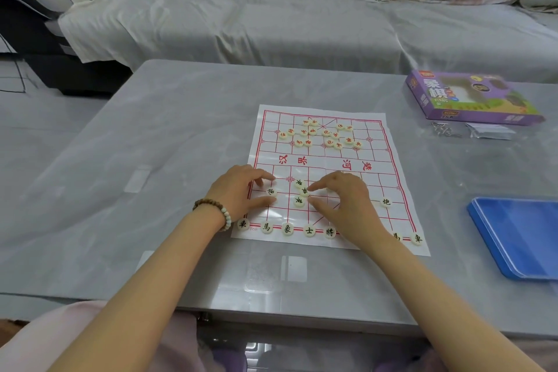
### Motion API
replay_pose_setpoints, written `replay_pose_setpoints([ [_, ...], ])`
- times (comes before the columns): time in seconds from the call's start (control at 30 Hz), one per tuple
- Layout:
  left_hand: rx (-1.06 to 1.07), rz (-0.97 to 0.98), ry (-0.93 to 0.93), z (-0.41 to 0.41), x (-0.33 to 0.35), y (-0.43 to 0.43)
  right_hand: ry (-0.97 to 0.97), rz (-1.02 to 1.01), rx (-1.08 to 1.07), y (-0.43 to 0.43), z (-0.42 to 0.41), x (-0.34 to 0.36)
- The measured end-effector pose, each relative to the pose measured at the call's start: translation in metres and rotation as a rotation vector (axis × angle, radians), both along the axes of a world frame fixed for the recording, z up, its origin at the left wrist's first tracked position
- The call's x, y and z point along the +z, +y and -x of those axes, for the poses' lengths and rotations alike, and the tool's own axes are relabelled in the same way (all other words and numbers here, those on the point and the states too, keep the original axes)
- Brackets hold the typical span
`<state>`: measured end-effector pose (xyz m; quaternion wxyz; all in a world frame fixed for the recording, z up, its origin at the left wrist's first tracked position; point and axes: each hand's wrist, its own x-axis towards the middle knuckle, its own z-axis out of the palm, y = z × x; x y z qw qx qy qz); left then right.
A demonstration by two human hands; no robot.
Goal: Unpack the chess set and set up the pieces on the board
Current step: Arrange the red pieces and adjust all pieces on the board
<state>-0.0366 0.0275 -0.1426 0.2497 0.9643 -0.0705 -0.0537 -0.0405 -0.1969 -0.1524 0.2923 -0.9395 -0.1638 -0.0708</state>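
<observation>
A paper xiangqi board lies flat on the grey table. Several red-lettered pieces sit in a loose heap on its far half. Black-lettered pieces line the near edge, and one black cannon stands at the right. My left hand rests on the board's left side, its thumb and forefinger on either side of another black cannon. My right hand hovers mid-board, its forefinger tip touching the middle one of three black pawns. My right wrist hides part of the near row.
The purple chess box lies at the table's far right, with a clear plastic bag in front of it. A blue flat tray sits at the right edge. A covered sofa stands behind the table.
</observation>
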Motion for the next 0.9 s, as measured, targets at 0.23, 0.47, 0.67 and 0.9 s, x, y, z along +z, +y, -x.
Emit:
replay_pose_setpoints([
  [0.23, 0.063, 0.081, -0.018, -0.001, -0.007, -0.001, 0.013, -0.005, 0.007, 0.000, -0.001, 0.000],
  [0.47, 0.059, 0.135, -0.019, -0.001, -0.009, 0.001, 0.025, -0.009, -0.019, -0.006, -0.002, -0.001],
  [0.67, 0.084, 0.120, -0.026, -0.001, -0.012, 0.000, 0.021, 0.080, 0.037, 0.002, -0.001, 0.002],
  [0.9, 0.083, 0.118, -0.035, -0.002, -0.014, 0.000, 0.016, 0.183, 0.078, 0.018, -0.010, -0.003],
])
